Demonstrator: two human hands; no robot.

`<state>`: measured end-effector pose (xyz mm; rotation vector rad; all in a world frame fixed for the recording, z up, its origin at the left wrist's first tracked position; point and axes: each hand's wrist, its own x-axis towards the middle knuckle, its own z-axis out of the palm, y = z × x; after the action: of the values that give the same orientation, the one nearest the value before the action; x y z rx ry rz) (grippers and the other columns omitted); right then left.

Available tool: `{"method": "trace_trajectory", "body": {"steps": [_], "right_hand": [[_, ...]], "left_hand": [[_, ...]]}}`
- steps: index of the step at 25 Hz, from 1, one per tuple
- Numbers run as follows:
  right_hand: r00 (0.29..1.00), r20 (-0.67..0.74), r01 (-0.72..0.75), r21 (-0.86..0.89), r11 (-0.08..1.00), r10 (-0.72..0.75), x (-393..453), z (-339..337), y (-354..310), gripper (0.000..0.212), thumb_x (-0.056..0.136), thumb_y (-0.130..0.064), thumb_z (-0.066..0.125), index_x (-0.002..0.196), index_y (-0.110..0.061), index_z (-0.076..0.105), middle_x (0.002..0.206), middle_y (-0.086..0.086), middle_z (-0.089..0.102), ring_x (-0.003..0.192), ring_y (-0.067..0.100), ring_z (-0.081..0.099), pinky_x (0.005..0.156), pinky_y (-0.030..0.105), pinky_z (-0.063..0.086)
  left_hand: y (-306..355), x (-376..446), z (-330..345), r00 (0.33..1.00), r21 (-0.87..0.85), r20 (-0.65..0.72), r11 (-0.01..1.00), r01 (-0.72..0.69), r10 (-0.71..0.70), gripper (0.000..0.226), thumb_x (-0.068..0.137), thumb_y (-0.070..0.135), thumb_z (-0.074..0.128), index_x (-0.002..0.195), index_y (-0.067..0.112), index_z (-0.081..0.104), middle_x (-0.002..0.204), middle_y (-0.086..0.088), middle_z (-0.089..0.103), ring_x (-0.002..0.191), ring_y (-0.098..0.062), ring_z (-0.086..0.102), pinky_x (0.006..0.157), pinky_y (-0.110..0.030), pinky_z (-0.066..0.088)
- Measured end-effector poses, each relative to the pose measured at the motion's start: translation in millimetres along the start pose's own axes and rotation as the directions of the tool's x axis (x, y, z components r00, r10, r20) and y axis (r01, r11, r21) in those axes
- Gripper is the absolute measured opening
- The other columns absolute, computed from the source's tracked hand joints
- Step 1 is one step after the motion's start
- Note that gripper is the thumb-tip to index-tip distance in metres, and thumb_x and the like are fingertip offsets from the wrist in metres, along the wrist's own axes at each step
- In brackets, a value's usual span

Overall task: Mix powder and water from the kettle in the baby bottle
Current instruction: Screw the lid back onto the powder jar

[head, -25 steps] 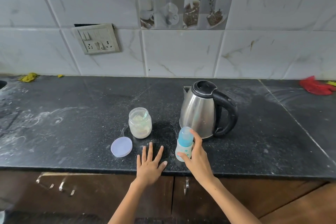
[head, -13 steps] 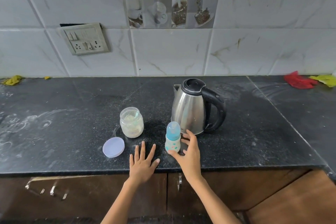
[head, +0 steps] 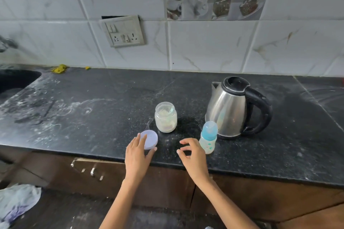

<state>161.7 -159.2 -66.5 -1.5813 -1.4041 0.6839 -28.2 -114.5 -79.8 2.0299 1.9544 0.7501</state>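
A small baby bottle point(head: 207, 143) with a blue cap stands upright near the front edge of the black counter point(head: 93, 117). Just behind it, to the right, is a steel kettle point(head: 229, 109) with a black lid and handle. An open glass jar point(head: 165, 117) of pale powder stands left of the kettle. In front of the jar lies its lavender lid point(head: 151, 138). My left hand point(head: 136, 156) covers the lid's left side, fingers on top and thumb at its near edge. My right hand point(head: 193, 156) hovers just left of the bottle, fingers loosely curled and apart, holding nothing.
A dark sink point(head: 14, 80) is set into the counter at far left. A switch and socket plate point(head: 123, 31) hangs on the tiled wall. Brown cabinets with metal handles point(head: 91, 171) run below the counter. A crumpled plastic bag point(head: 16, 202) lies on the floor at lower left.
My right hand has let go of the bottle and drawn back to its left. My left hand has slid left from the bare counter onto the lid. The view has swung left.
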Motion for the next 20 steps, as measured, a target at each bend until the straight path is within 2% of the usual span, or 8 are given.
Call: {"method": "trace_trajectory", "body": {"steps": [4, 7, 10, 12, 14, 16, 18, 20], "right_hand": [[0.999, 0.045, 0.014, -0.073, 0.997, -0.011, 22.6, 18.0, -10.7, 0.02, 0.087, -0.013, 0.072, 0.104, -0.018, 0.063, 0.11, -0.003, 0.061, 0.086, 0.005, 0.068, 0.074, 0.026, 0.058], [0.996, 0.083, -0.023, -0.114, 0.993, 0.032, 36.6, 24.1, -14.0, 0.019, 0.087, -0.018, 0.071, 0.105, -0.019, 0.063, 0.112, -0.004, 0.062, 0.086, 0.003, 0.068, 0.076, 0.02, 0.054], [0.984, 0.108, -0.135, -0.093, 0.986, 0.145, 45.6, 26.5, -17.8, 0.023, 0.091, -0.029, 0.068, 0.111, -0.02, 0.061, 0.116, -0.003, 0.063, 0.089, 0.003, 0.066, 0.076, 0.014, 0.051], [0.936, 0.197, -0.299, 0.003, 0.954, 0.293, 50.0, 23.8, -26.4, 0.032, 0.095, -0.043, 0.058, 0.119, -0.022, 0.057, 0.121, -0.002, 0.064, 0.097, 0.005, 0.063, 0.085, 0.021, 0.054], [0.816, 0.408, -0.509, 0.17, 0.844, 0.41, 53.4, 19.1, -39.0, 0.036, 0.097, -0.057, 0.042, 0.123, -0.033, 0.049, 0.123, -0.005, 0.062, 0.105, 0.006, 0.062, 0.091, 0.029, 0.055], [0.713, 0.578, -0.644, 0.314, 0.698, 0.397, 56.8, 15.1, -48.0, 0.044, 0.097, -0.063, 0.031, 0.129, -0.037, 0.047, 0.125, -0.001, 0.062, 0.111, 0.014, 0.063, 0.091, 0.033, 0.056], [0.696, 0.628, -0.686, 0.439, 0.581, 0.348, 60.1, 11.0, -53.8, 0.049, 0.098, -0.061, 0.033, 0.136, -0.033, 0.048, 0.129, 0.006, 0.062, 0.116, 0.024, 0.063, 0.091, 0.038, 0.057], [0.736, 0.582, -0.663, 0.515, 0.543, 0.346, 64.9, 6.5, -58.6, 0.047, 0.098, -0.057, 0.042, 0.135, -0.03, 0.051, 0.129, 0.009, 0.062, 0.114, 0.026, 0.064, 0.082, 0.036, 0.059]], "left_hand": [[-15.3, 28.2, -1.4, 0.982, 0.089, 0.174, 0.994, 0.062, -0.077, 0.092, 0.072, 0.056, 0.073, 0.145, 0.015, 0.035, 0.152, -0.01, 0.035, 0.14, -0.028, 0.033, 0.112, -0.042, 0.027], [-14.8, 39.4, 5.1, 0.972, 0.116, 0.225, 0.992, 0.045, -0.071, 0.096, 0.069, 0.057, 0.074, 0.146, 0.018, 0.032, 0.148, -0.006, 0.041, 0.135, -0.026, 0.038, 0.11, -0.038, 0.029], [-12.1, 44.0, -0.9, 0.982, 0.034, 0.18, 0.998, 0.06, -0.065, 0.093, 0.064, 0.05, 0.081, 0.14, 0.017, 0.04, 0.135, -0.005, 0.055, 0.124, -0.026, 0.05, 0.104, -0.037, 0.034], [-6.3, 39.2, -7.9, 0.989, -0.129, 0.146, 0.992, 0.012, 0.007, 0.094, 0.059, 0.051, 0.084, 0.137, 0.017, 0.044, 0.128, -0.001, 0.061, 0.118, -0.025, 0.055, 0.101, -0.041, 0.04], [6.4, 33.4, -18.8, 0.987, -0.338, 0.142, 0.941, -0.028, 0.081, 0.096, 0.056, 0.061, 0.081, 0.136, 0.027, 0.041, 0.123, 0.01, 0.061, 0.114, -0.016, 0.056, 0.098, -0.041, 0.043], [19.5, 31.9, -27.7, 0.981, -0.47, 0.131, 0.881, -0.063, 0.141, 0.092, 0.054, 0.066, 0.078, 0.132, 0.039, 0.039, 0.121, 0.022, 0.058, 0.114, -0.002, 0.053, 0.096, -0.032, 0.042], [29.0, 36.1, -30.8, 0.974, -0.538, 0.112, 0.836, -0.106, 0.195, 0.086, 0.055, 0.061, 0.08, 0.129, 0.046, 0.039, 0.121, 0.029, 0.056, 0.115, 0.007, 0.051, 0.091, -0.021, 0.039], [32.5, 43.0, -29.4, 0.967, -0.588, 0.109, 0.8, -0.124, 0.23, 0.091, 0.055, 0.055, 0.083, 0.134, 0.04, 0.04, 0.127, 0.031, 0.052, 0.12, 0.008, 0.048, 0.094, -0.021, 0.038]]}}
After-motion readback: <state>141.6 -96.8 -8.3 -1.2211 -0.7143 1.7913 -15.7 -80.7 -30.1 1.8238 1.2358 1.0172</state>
